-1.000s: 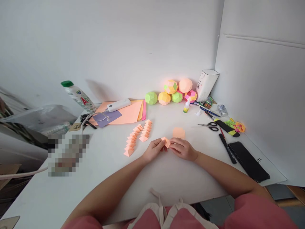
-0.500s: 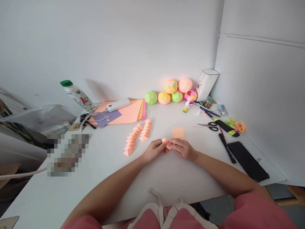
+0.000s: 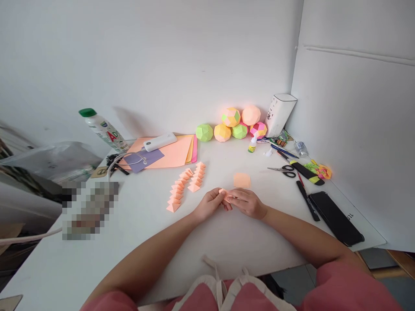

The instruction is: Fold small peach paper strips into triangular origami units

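Between my hands is a small folded piece of peach paper (image 3: 223, 192), partly hidden by fingers. My left hand (image 3: 210, 204) pinches it from the left with the thumb on top. From the right, the fingertips of my right hand (image 3: 249, 204) press on the same piece. Just beyond the right hand lies a small stack of peach paper squares (image 3: 242, 180). To the left of my hands, two rows of folded peach paper units stand nested on the white table: a longer row (image 3: 177, 192) and a shorter row (image 3: 197, 177).
Several faceted paper balls (image 3: 231, 117) sit against the wall, near a small glue bottle (image 3: 252, 144). Scissors (image 3: 287, 171), a utility knife (image 3: 308, 173) and a black phone (image 3: 337, 218) lie rightward. Colored sheets (image 3: 177, 151) under a white power bank (image 3: 160, 141) and a bottle (image 3: 105, 131) are leftward.
The folded peach piece has tilted between my fingers and less of it shows. Both hands stay nearly in place; the whole view has shifted slightly.
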Tool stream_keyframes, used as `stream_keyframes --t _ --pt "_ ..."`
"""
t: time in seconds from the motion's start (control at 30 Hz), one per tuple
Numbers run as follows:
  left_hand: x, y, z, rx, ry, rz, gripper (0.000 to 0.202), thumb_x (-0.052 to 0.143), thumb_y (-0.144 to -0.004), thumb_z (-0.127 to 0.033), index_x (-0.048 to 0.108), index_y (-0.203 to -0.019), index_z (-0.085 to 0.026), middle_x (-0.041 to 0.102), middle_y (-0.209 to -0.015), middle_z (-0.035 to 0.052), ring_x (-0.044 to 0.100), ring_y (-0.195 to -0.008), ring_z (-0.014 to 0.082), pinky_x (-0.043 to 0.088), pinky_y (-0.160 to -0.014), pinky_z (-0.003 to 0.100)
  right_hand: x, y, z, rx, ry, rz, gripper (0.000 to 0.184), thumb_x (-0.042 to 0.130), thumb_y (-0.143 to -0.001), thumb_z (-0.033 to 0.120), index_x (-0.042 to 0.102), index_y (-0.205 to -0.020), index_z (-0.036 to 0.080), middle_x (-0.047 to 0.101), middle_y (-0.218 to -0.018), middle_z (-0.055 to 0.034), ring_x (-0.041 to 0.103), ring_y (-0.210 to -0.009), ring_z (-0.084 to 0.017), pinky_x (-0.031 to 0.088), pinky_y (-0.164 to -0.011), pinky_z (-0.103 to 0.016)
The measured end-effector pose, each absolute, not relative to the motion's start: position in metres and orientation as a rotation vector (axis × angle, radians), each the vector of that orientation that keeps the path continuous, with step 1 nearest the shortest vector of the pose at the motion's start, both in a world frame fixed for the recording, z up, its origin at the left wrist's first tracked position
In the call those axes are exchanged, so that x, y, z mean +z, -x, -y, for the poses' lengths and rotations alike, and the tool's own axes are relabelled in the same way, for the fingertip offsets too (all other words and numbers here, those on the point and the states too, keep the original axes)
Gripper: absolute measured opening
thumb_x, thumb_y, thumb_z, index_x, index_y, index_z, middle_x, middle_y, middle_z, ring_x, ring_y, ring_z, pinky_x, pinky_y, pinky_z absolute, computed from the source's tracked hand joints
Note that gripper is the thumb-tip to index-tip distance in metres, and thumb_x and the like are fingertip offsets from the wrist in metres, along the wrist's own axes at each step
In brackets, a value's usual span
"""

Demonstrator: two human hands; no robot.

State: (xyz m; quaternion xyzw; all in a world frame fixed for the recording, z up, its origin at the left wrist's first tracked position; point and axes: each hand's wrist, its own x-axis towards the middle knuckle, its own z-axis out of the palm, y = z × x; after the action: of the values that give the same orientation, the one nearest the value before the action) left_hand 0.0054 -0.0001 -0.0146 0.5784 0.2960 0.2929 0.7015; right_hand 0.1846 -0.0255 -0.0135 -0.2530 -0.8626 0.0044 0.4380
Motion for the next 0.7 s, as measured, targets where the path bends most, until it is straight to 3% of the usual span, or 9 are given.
stream_keyframes --t 0.2,0.4,0.7 --pt "-0.0168 -0.0081 0.001 0.697 -1.284 -0.747 0.035 0.047 -0.084 -0.047 0.054 -0.073 -0.015 0.065 -0.063 0.0029 0.059 -0.061 0.0134 0.046 -0.065 0.027 -0.0147 -0.1857 0.025 -0.068 0.638 2.184 0.018 0.048 -0.085 0.007 0.061 -0.088 0.019 0.065 -0.084 -0.0048 0.058 -0.08 -0.016 0.053 -0.066 -0.029" --pt "-0.0107 -0.0076 0.0026 0.683 -1.334 -0.787 0.036 0.049 -0.082 -0.049 0.056 -0.074 -0.014 0.064 -0.066 0.004 0.058 -0.062 0.0143 0.047 -0.067 0.028 -0.0163 -0.1857 0.0233 -0.092 0.651 2.153 0.018 0.048 -0.083 0.007 0.062 -0.085 0.019 0.065 -0.077 -0.0039 0.056 -0.077 -0.016 0.052 -0.063 -0.028" --pt "-0.014 -0.0048 0.0004 0.617 -1.445 -0.83 0.036 0.048 -0.082 -0.049 0.061 -0.084 -0.015 0.066 -0.077 0.003 0.06 -0.079 0.0173 0.044 -0.077 0.029 -0.0196 -0.185 0.0232 0.26 0.779 2.061 0.014 0.049 -0.086 0.016 0.062 -0.081 0.019 0.064 -0.074 -0.0057 0.055 -0.071 -0.016 0.051 -0.065 -0.031"
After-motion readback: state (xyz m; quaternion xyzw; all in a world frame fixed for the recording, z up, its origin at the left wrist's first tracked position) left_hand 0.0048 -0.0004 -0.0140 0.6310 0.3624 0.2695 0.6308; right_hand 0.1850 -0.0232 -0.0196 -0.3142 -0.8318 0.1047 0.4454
